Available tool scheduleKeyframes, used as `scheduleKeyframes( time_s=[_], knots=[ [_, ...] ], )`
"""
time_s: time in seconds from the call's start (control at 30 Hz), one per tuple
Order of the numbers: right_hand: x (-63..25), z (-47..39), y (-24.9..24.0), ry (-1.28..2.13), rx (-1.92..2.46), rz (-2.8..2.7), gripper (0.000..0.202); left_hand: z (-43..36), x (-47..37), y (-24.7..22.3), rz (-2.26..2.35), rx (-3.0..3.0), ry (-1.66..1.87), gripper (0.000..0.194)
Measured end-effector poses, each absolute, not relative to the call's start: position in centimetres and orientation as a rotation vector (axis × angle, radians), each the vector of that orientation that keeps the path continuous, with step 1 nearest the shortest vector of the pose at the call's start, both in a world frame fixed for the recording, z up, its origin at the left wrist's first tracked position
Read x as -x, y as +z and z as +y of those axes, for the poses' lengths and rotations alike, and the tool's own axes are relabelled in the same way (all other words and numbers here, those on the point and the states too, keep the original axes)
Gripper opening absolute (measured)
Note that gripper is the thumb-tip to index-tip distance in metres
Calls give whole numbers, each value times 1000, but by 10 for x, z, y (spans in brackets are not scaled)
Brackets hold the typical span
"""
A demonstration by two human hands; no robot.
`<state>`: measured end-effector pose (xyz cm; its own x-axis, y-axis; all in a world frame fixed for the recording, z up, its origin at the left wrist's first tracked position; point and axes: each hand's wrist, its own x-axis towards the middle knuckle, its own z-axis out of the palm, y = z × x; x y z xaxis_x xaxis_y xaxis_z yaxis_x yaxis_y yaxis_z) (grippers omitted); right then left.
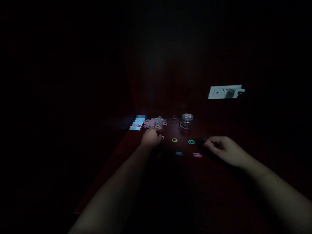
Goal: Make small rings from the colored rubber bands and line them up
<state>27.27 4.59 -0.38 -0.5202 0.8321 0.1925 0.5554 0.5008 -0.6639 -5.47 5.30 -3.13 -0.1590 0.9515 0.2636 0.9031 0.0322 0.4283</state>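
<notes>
Dim light; we see our left hand [151, 138] resting knuckles-up at the near edge of a heaped pile of small pink, teal and orange rubber loops [155, 123] on the dark red-brown counter [185, 175], its grip curled but too dark to tell whether anything is pinched, while our right hand [223, 149] lies near a lone teal loop [191, 142], fingers drawn together on something dark we cannot make out. We judge the sorting barely begun: only a yellow loop [174, 140], the teal one, a blue piece [178, 153] and a pink piece [197, 155] lie singled out, well apart from the pile. A small clear glass jar [186, 121] stands behind them, contents unclear.
</notes>
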Motion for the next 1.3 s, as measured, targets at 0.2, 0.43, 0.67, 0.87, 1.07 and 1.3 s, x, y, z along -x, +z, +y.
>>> scheduleKeyframes(
  time_s=[0.2, 0.43, 0.67, 0.87, 1.07, 1.3],
  knots=[
    [-274, 48, -7, 699, 1128, -2253, 32, 52, 60, -28, 2218, -1912, 920, 25],
    [-272, 46, -4, 679, 1105, -2256, 30, 45, 57, -18, 2141, -1925, 1058, 15],
    [-252, 34, -9, 635, 1004, -2275, 22, 12, 11, -2, 1506, -2402, 1275, 3],
    [-239, 20, -3, 561, 790, -2313, 17, -13, -20, -1, 1303, -2559, 1090, 4],
    [-239, 16, 0, 566, 760, -2301, 17, -14, -21, 2, 1311, -2531, 1083, 3],
    [-239, 18, -1, 620, 755, -2274, 22, -16, -19, 3, 1284, -2527, 1086, 4]
  ],
)
